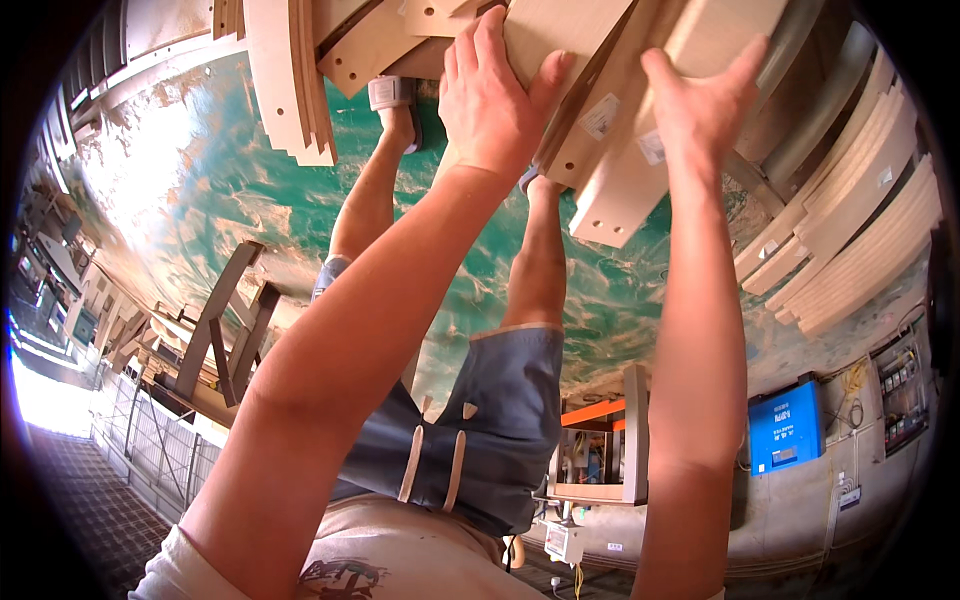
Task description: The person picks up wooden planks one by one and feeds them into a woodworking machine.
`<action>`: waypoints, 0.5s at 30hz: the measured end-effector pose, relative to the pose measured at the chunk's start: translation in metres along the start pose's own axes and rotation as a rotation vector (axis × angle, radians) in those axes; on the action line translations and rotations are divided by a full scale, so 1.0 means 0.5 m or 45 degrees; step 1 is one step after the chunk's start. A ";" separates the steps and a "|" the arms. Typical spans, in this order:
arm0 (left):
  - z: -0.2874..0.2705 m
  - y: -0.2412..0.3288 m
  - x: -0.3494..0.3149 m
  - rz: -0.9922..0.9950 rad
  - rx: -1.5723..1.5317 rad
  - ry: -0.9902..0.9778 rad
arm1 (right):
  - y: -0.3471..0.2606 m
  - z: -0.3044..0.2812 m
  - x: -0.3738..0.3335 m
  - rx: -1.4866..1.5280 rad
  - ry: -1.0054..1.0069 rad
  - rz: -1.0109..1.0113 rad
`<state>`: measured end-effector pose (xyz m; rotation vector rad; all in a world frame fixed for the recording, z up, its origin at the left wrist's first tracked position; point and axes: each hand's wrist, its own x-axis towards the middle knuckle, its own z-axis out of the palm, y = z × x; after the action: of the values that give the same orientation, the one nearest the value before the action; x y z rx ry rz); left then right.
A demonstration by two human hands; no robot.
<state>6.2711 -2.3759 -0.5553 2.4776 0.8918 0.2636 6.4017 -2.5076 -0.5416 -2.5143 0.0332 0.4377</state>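
The left hand (490, 110) lies at the near end of a wide pale board (565, 35), its fingers extended along the board's left edge and its thumb spread out to the lower end; whether this grip bears any weight, I cannot tell. Right of the wide board, the right hand (700, 115) spans a pale block (722, 30), thumb at one side and fingers at the other, stretched far apart; how firmly it grips is unclear. Both forearms reach up toward the wide board, the left slanting inward, the right nearly straight. A two-holed board (605, 215) ends below the wide board, over the green floor (250, 200).
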 end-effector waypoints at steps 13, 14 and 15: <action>0.082 0.175 0.020 -0.414 -0.779 -0.452 | 0.117 0.023 0.044 1.138 -0.553 0.587; 0.076 0.178 0.050 -0.594 -0.905 -0.701 | 0.129 0.025 0.043 1.207 -0.570 0.625; 0.082 0.171 0.056 -0.596 -0.870 -0.704 | 0.131 0.030 0.040 1.277 -0.599 0.655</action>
<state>6.3531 -2.4307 -0.5466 1.5387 0.9057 -0.2383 6.4085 -2.5525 -0.5954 -1.3577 0.5715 0.9261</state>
